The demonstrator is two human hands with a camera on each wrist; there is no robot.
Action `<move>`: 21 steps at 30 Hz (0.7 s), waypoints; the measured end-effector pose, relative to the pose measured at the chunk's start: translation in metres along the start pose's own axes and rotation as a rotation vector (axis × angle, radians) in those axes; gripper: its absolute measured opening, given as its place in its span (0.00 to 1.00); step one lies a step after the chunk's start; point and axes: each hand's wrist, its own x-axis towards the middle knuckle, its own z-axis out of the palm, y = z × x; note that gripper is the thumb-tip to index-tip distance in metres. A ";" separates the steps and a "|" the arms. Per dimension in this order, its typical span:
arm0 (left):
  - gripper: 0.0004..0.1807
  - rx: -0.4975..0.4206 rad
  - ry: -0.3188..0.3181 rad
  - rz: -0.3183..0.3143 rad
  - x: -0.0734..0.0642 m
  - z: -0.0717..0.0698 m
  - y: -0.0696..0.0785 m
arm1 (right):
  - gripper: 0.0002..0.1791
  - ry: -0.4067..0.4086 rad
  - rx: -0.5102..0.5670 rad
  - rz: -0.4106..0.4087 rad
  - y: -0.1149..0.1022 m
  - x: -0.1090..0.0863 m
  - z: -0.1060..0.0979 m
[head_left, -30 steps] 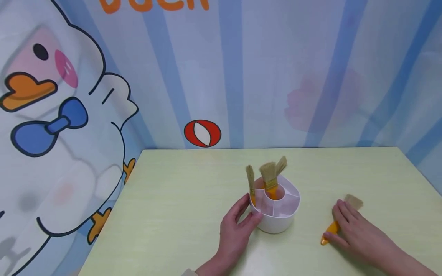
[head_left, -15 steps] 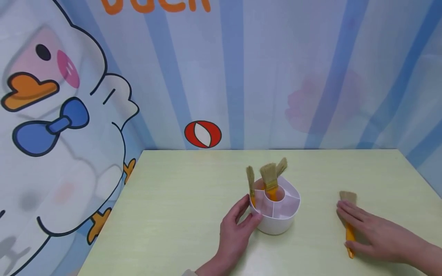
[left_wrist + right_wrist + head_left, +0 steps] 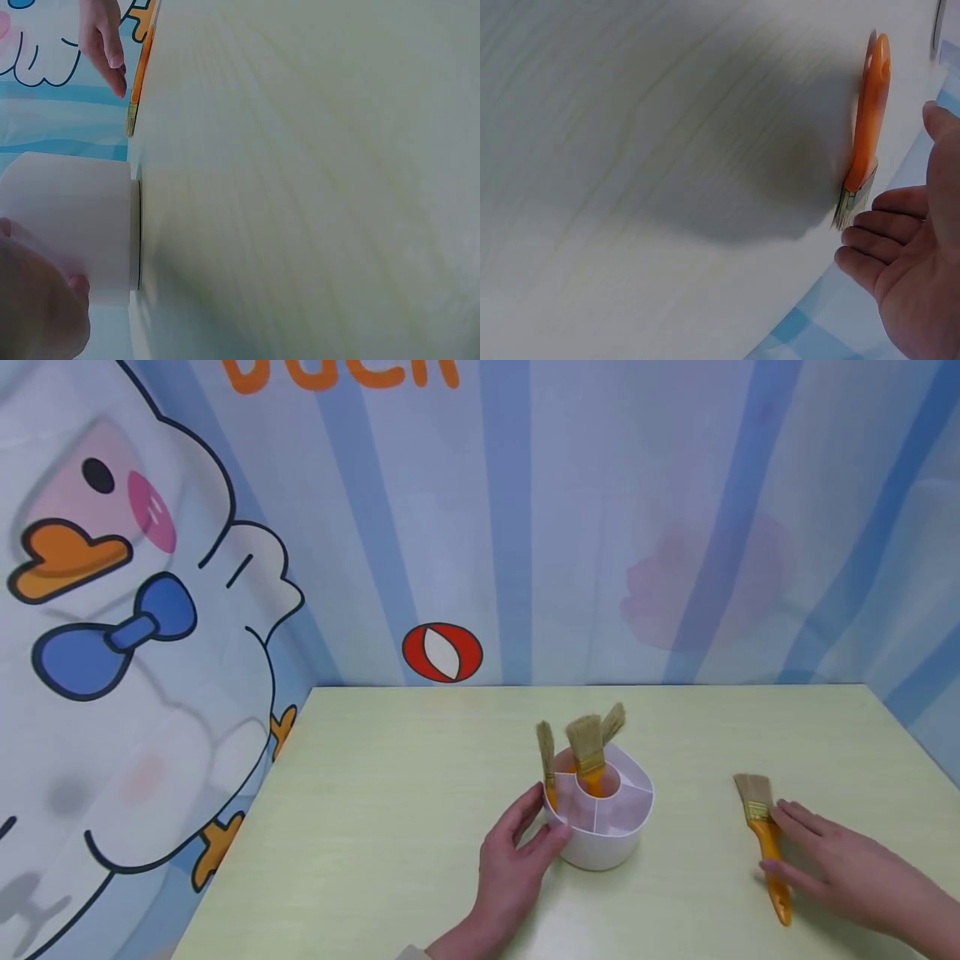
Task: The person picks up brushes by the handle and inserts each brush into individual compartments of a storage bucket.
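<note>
A white round holder (image 3: 600, 850) with divided compartments stands on the table. My left hand (image 3: 517, 860) grips its near left side, thumb on the front wall and fingers at the left rim. A wide bristle paintbrush (image 3: 584, 742) stands in the centre ring; a narrow paintbrush (image 3: 546, 750) leans at the left and another brush (image 3: 613, 720) shows behind. Farther right, an orange-handled paintbrush (image 3: 767, 842) lies flat, bristles away from me. My right hand (image 3: 847, 867) is just right of it, fingers extended and thumb near the handle; in the right wrist view, its palm (image 3: 922, 277) holds nothing.
The pale wood-grain table (image 3: 375, 827) ends at a back edge against a striped blue curtain (image 3: 585, 527). On the left hangs a panel with a cartoon duck (image 3: 150, 735).
The loose paintbrush turned from slanting rightward to slanting leftward at its bristle end. My right hand moved right and off it, baring the brush. My left hand and the holder stayed put.
</note>
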 end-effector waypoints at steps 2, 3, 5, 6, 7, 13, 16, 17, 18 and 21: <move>0.34 0.000 0.001 -0.005 0.000 0.000 0.000 | 0.52 -0.033 -0.004 0.024 0.000 -0.001 0.001; 0.34 0.002 0.001 -0.006 0.000 0.000 0.000 | 0.52 -0.044 -0.008 0.030 0.000 -0.001 0.002; 0.35 0.007 0.002 -0.008 0.001 -0.001 -0.001 | 0.51 -0.046 -0.014 0.027 0.000 -0.002 0.004; 0.35 0.007 0.003 -0.013 0.001 -0.001 -0.001 | 0.51 -0.038 -0.015 0.018 0.000 -0.002 0.005; 0.35 0.004 0.002 -0.010 0.001 -0.001 0.000 | 0.50 -0.027 -0.019 0.009 0.000 -0.002 0.006; 0.34 -0.009 -0.005 0.003 0.000 0.001 0.002 | 0.45 0.051 -0.020 -0.042 -0.001 -0.001 0.007; 0.34 -0.007 -0.003 0.006 -0.001 0.000 0.003 | 0.44 0.065 -0.012 -0.046 0.000 0.001 0.006; 0.34 -0.008 -0.002 0.007 -0.001 0.000 0.003 | 0.45 0.067 -0.010 -0.047 0.000 0.002 0.006; 0.34 -0.007 -0.001 0.007 -0.001 0.001 0.003 | 0.45 0.068 -0.009 -0.044 0.000 0.003 0.006; 0.34 -0.007 -0.004 0.007 -0.001 0.001 0.003 | 0.44 0.065 -0.013 -0.023 0.001 0.005 0.004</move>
